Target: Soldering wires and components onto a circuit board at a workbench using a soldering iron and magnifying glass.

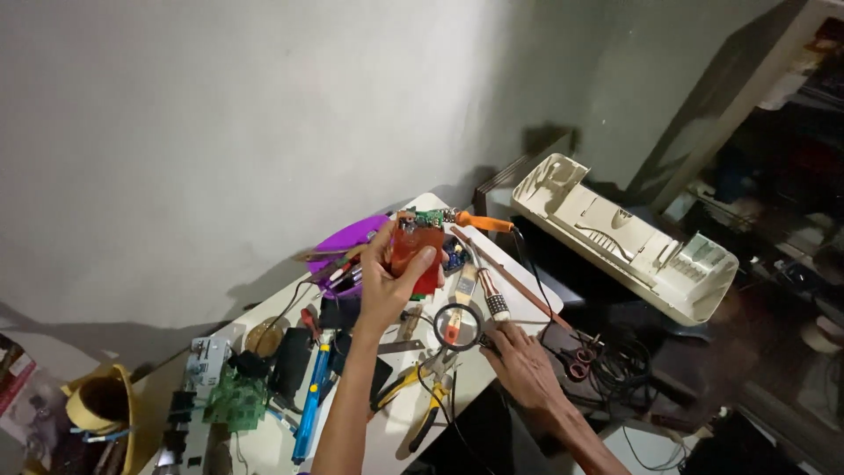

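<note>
My left hand [385,286] is raised above the white worktable [440,400] and grips a small red circuit board [420,252] between thumb and fingers. My right hand [520,356] rests palm down on the table's right edge. Its fingers touch the handle of a round black magnifying glass [458,326] that lies flat. Beside that lens lie a paintbrush [459,299] and a soldering iron with an orange handle [482,222].
Yellow-handled pliers [413,387], a blue tool [312,400], a green circuit board [236,403], a purple bowl [347,242] and black parts crowd the table. A cream plastic printer shell [624,236] leans at the right. Tangled black cables and scissors [580,359] lie below it.
</note>
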